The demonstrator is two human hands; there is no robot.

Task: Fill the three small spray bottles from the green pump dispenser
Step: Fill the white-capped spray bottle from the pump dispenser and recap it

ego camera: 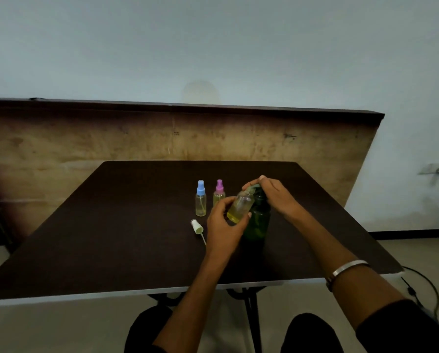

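Observation:
My left hand [222, 225] grips an uncapped small clear bottle [240, 206], tilted, its mouth up at the spout of the green pump dispenser [257, 221]; yellowish liquid sits in its lower part. My right hand [274, 193] rests on top of the pump head, fingers curled over it. The dispenser stands on the dark table [111, 238]. A blue-capped spray bottle [200, 198] and a pink-capped spray bottle [219, 191] stand upright just left, both holding yellowish liquid. A white spray cap with its dip tube [197, 226] lies on the table near my left hand.
A wooden panel [86, 143] stands behind the table against a pale wall. A black cable [427, 284] runs on the floor at the right. My knees show below the table's front edge.

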